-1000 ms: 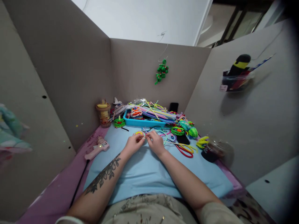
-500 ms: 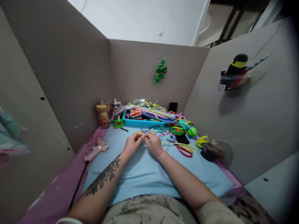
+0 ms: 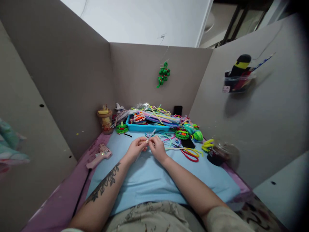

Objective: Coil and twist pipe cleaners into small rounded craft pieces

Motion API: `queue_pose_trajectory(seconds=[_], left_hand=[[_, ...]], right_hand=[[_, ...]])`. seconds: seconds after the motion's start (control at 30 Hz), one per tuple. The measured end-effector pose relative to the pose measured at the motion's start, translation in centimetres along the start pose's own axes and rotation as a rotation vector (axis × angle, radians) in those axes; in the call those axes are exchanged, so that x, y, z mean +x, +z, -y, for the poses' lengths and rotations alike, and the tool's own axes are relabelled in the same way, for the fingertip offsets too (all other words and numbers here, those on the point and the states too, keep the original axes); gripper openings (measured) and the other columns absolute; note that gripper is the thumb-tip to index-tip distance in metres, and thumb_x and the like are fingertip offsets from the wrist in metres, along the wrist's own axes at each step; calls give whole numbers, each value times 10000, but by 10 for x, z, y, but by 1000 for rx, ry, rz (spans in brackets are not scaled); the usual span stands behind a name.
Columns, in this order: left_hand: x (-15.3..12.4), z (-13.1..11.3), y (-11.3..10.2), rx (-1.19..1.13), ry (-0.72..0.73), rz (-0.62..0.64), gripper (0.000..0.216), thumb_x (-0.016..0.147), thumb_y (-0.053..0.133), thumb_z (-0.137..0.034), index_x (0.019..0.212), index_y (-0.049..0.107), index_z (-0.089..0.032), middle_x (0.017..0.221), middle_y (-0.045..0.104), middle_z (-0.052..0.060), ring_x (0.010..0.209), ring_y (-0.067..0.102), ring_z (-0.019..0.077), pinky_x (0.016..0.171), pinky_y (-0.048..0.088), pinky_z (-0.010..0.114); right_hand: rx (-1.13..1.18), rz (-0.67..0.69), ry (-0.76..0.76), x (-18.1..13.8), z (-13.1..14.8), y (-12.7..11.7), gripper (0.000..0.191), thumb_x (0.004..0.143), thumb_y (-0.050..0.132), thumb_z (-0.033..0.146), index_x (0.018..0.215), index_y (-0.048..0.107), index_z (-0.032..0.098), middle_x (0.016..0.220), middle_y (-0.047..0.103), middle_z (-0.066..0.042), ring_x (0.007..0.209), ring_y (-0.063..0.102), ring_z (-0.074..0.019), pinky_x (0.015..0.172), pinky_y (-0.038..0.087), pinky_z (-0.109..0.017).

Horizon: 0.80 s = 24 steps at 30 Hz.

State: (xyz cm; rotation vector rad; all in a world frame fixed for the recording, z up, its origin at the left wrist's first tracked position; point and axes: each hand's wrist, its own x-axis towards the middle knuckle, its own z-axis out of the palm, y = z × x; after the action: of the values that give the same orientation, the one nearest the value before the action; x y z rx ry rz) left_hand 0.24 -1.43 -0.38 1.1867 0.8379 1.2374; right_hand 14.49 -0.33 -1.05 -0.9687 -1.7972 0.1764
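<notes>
My left hand (image 3: pixel 135 149) and my right hand (image 3: pixel 157 149) meet fingertip to fingertip above the light blue mat (image 3: pixel 154 180). Both pinch a thin pale pipe cleaner (image 3: pixel 150 136) that sticks up and away between them. Loose coloured pipe cleaners (image 3: pixel 172 141) lie just beyond my right hand. A blue tray (image 3: pixel 147 127) heaped with more pipe cleaners stands behind them.
A pink glue gun (image 3: pixel 99 156) with a black cord lies on the left of the pink table. A small jar (image 3: pixel 105 120) and green pipe-cleaner figures (image 3: pixel 122 128) stand at the back. A black-lidded container (image 3: pixel 218 154) sits right. Cardboard walls enclose the desk; a green ornament (image 3: pixel 163 74) hangs behind.
My hands have drawn slightly nearer and lifted the pale pipe cleaner, whose end now points up. The yellow loop by my left fingers is no longer seen.
</notes>
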Motion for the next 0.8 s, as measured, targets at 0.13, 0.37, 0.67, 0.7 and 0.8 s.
queue_pose_trajectory(seconds=[0.13,0.37,0.67,0.7,0.8], left_hand=[[-2,-1,1,72,-25,6,435,622,746,-451,888,602,-138,804,652,44,651,574,112,574,459,218],[4,6,-4,130,83,-121,380,660,714,-453,844,652,-127,739,654,41,618,566,115,553,446,216],[2,1,-2,117,84,-169,339,649,715,-427,798,660,-127,669,639,25,580,556,115,540,435,216],[2,1,-2,109,79,-169,336,648,713,-426,789,660,-125,654,633,20,569,548,111,536,432,215],[4,2,-2,66,60,-153,331,650,707,-429,770,660,-125,622,618,9,545,532,99,537,429,212]], right_hand=[[-16,-12,-16,0,-5,1,125,845,452,179,755,538,186,775,524,-37,731,502,-163,664,391,-270],[102,-23,-28,2,-1,-4,129,865,489,244,872,603,184,817,559,-44,749,529,-154,669,425,-259],[103,-34,22,1,6,-2,141,844,483,225,758,586,181,736,548,-28,699,518,-148,640,394,-257],[108,-32,42,1,7,-2,146,837,487,225,734,581,180,716,540,-22,680,511,-144,629,385,-255],[154,4,96,3,8,0,155,819,504,251,699,569,177,686,527,-10,649,490,-136,609,367,-252]])
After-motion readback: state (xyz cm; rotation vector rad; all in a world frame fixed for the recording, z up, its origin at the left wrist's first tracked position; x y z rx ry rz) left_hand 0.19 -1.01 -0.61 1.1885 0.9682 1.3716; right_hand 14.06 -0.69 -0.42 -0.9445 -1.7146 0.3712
